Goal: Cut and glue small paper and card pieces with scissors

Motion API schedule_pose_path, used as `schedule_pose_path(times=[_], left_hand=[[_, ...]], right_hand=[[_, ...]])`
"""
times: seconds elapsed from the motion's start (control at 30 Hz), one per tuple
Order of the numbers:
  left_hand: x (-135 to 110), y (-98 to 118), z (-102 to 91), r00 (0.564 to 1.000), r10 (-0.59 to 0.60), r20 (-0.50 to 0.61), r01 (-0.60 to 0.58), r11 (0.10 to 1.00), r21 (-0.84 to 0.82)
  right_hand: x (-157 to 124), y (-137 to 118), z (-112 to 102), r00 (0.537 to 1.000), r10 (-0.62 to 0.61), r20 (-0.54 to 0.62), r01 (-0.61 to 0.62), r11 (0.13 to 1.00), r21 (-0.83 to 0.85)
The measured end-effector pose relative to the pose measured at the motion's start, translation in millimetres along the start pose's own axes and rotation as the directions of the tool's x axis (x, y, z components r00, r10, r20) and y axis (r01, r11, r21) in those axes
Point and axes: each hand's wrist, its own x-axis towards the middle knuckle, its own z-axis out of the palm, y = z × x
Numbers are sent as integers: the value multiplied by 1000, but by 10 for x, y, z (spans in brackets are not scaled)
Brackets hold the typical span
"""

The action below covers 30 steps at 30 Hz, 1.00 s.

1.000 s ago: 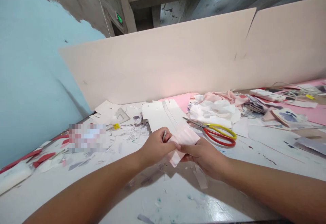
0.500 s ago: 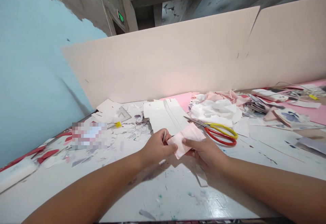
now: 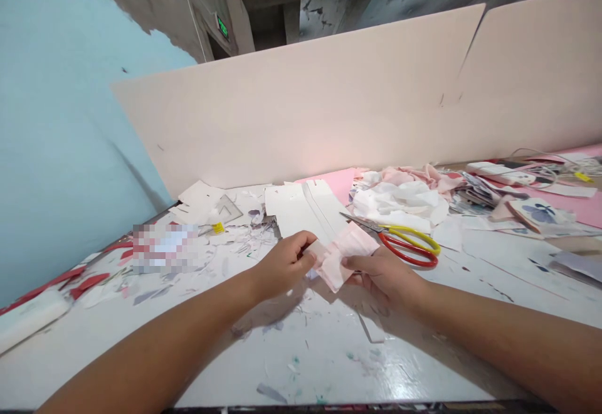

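A folded pale pink piece of paper [image 3: 341, 257] lies pinched between both hands, just above the white worktable [image 3: 301, 364]. My left hand [image 3: 285, 265] grips its left end, with the fingers curled over the fold. My right hand [image 3: 383, 279] holds its right side from below and the thumb lies on top. Behind the hands, a long white paper pattern [image 3: 301, 210] lies flat. To the right stand red-and-yellow-handled scissors [image 3: 407, 244], near my right hand and not touched.
Crumpled white and pink cloth [image 3: 399, 197] lies behind the scissors. Paper scraps litter the table, with a pink sheet [image 3: 578, 207] at the far right. A tall beige board [image 3: 301, 106] stands along the back, and a blue wall [image 3: 61, 138] bounds the left side.
The pink piece is now folded shorter and pinched closer between my hands. The thin silvery item seen earlier at my left fingers no longer shows. The view has shifted slightly.
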Motion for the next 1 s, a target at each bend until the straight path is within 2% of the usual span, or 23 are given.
schedule_pose_path(times=[0.1,0.2,0.43,0.67,0.83,1.0], left_hand=[[8,-27,12,999,1,-51,1,999,37],[12,-43,10,993,45,-110,-27,987,159],[15,-65,38,984,166,-62,-145,955,258],[13,-93,45,991,18,-135,-4,994,109],[30,-65,22,982,154,-112,-127,967,220],[25,-74,31,973,208,-103,-177,953,245]], right_hand=[[-3,-11,3,1000,-15,-13,16,1000,10],[1,-20,7,999,-22,-42,23,1000,15],[-25,-46,52,999,-13,-47,14,1000,14],[-20,-22,40,995,-16,-96,16,1000,-7],[20,57,-19,994,-103,-46,103,995,-11],[36,128,-45,991,-121,-63,116,990,-79]])
